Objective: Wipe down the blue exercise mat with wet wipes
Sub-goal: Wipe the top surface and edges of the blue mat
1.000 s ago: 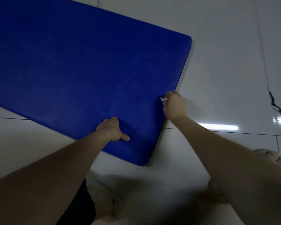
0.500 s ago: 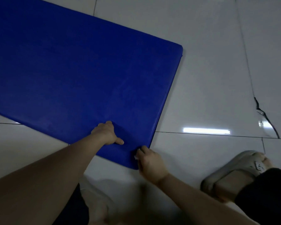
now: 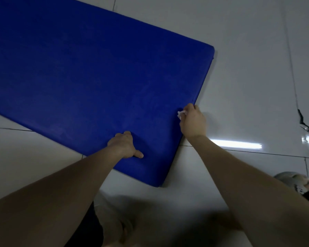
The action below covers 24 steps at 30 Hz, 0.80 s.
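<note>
The blue exercise mat (image 3: 89,81) lies flat on the white tiled floor, its near right corner pointing toward me. My left hand (image 3: 125,145) presses on the mat close to its near edge, fingers curled under, thumb stretched out to the right. My right hand (image 3: 193,122) is on the mat's right edge, about halfway along the part I see. It grips a small white wet wipe (image 3: 180,114), of which only a crumpled bit shows at the fingers.
White glossy floor tiles (image 3: 248,68) surround the mat, with a dark crack (image 3: 305,125) at the far right and a lamp reflection beside my right forearm. A grey slipper (image 3: 291,179) on a foot sits at the right edge. My knees are below.
My right hand with the wipe went from the mat's right edge down to the near corner, then back up along that edge. My left hand has stayed pressed in the same spot.
</note>
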Motion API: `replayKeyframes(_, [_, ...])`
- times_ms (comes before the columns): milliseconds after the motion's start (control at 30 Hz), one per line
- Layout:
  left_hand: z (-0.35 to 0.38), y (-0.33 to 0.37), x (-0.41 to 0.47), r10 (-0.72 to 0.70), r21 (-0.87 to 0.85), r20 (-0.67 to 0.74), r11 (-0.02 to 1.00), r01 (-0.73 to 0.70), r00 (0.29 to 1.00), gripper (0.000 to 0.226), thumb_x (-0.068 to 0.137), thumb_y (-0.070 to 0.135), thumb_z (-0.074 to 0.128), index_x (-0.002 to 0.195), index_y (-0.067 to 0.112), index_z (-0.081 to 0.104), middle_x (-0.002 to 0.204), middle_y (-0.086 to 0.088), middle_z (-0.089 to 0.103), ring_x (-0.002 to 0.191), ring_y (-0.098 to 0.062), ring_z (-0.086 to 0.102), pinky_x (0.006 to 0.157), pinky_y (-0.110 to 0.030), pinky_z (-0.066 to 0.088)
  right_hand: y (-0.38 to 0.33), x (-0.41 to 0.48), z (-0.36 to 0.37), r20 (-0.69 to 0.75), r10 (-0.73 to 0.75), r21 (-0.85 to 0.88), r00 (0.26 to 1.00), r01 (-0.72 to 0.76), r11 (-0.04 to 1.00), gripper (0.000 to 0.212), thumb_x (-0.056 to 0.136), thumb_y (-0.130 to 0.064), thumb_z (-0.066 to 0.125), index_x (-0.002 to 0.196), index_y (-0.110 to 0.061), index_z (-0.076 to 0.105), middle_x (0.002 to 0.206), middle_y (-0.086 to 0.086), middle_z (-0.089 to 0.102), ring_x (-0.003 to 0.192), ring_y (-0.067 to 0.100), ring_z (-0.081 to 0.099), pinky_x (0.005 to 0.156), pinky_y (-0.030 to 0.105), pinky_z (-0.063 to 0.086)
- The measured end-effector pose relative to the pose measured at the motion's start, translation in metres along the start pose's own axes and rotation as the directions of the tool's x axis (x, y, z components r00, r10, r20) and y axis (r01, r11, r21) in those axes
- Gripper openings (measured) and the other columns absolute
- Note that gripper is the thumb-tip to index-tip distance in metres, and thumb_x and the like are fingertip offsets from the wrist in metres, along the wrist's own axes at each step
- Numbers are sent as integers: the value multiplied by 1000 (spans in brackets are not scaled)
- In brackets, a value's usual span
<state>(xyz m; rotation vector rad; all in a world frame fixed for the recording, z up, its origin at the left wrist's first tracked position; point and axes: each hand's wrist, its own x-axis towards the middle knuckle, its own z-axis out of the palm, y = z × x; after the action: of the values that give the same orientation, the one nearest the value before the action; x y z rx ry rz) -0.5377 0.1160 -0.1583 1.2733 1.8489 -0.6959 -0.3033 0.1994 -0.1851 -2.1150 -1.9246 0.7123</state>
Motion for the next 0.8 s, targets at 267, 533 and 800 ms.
replayKeyframes(267, [-3,2,-1,-6,0,24,1000,6,1000,112,69,68,80,151,14,26,142,-11,43,121,-28,52,94,-39,52,13,14,6,272,411,404,870,-491,772,43,87,-47,73,92,-5,69,75,4,70,68,21,69,66,35,61])
replayKeyframes(533, [8,-9,-35,6,11,29,1000,-6,1000,108,79,69,71,156,15,19,153,-12,30,125,-29,49,101,-43,51,17,-7,5,317,326,437,891,-442,783,50,90,-49,70,92,1,70,75,11,71,70,24,70,72,34,58])
replayKeyframes(800, [8,-4,-84,99,41,-110,995,-96,989,36,84,50,72,90,21,51,95,3,58,79,-14,55,66,-29,46,18,-126,30,346,368,430,863,-495,755,50,95,-57,57,92,-8,69,88,5,74,83,24,71,82,36,58])
